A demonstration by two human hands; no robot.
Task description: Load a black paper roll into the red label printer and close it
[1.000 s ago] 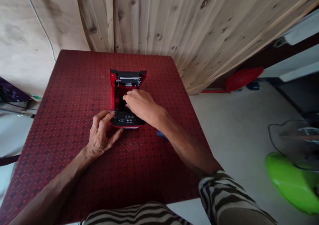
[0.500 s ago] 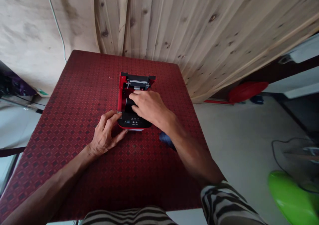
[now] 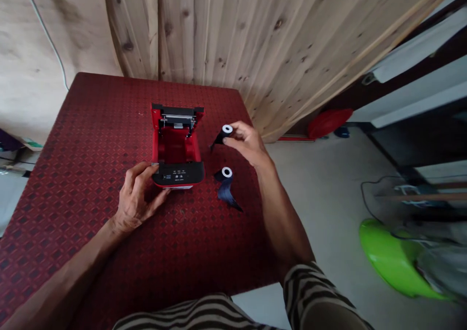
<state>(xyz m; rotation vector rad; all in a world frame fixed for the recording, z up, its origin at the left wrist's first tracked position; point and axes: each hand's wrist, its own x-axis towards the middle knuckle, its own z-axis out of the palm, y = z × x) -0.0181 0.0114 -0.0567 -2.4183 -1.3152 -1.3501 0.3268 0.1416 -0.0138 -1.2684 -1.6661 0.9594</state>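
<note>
A small red and black printer (image 3: 177, 173) sits on the table with its lid (image 3: 178, 111) raised, and its red inner bay shows no roll inside. My left hand (image 3: 134, 193) grips its front left corner, thumb low at the front and fingers on the top edge. To the right of the printer, my right hand (image 3: 250, 142) pinches a small black roll (image 3: 221, 136) with a white ring-shaped end and a loose tail hanging to the left. A second roll (image 3: 225, 190), dark with a white end and its tail unwound, lies below that hand.
A patterned red cloth covers the table (image 3: 120, 111). Behind it rises a wooden plank wall (image 3: 219, 33). On the floor to the right are a green plastic basin (image 3: 386, 262) and a red round object (image 3: 330, 124).
My right hand has moved right, out of the printer's bay, with the black roll in it. My left hand stays on the printer. The view has shifted, showing the second roll fully.
</note>
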